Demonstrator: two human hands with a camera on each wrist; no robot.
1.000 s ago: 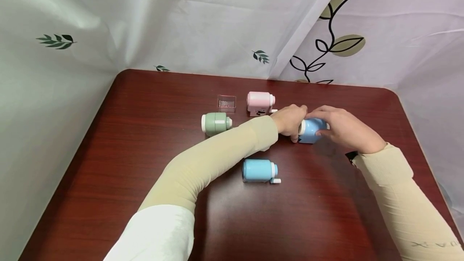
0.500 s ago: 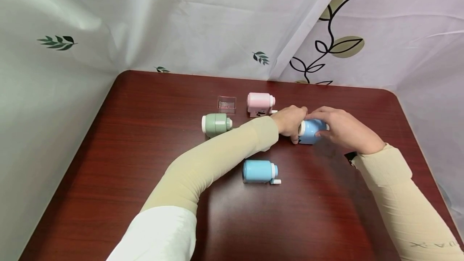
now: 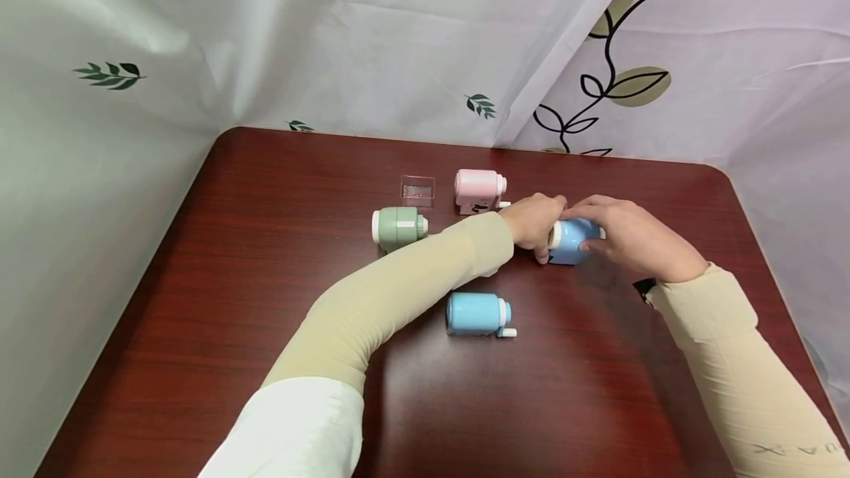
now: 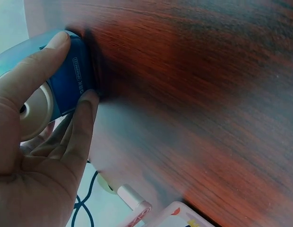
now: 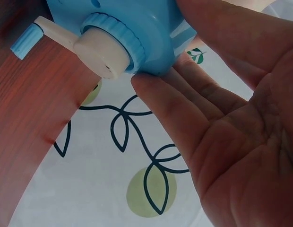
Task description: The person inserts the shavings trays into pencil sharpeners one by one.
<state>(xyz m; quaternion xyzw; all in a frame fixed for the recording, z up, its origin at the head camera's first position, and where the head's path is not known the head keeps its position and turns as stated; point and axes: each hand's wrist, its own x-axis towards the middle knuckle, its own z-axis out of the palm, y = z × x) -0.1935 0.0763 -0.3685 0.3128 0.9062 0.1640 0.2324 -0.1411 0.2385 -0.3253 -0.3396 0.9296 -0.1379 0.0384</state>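
Observation:
A light-blue crank pencil sharpener [image 3: 572, 242] stands at the right of the table between both hands. My left hand [image 3: 536, 223] grips its end with the white ring. In the left wrist view, the thumb and a finger [image 4: 85, 118] press opposite sides of the dark blue lower part, which carries small lettering. Around the body at the crank end, my right hand [image 3: 637, 238] holds with thumb and fingers. The right wrist view shows the sharpener's white crank [image 5: 99, 52] with its blue knob [image 5: 27, 41] turned out to the side.
Left of the hands stand a pink sharpener [image 3: 478, 186] and a green one [image 3: 398, 227]. A small clear open box [image 3: 417, 191] lies behind the green one. Nearer is another blue sharpener [image 3: 474, 313]. White patterned curtains [image 3: 398, 57] border the dark red table [image 3: 299, 190].

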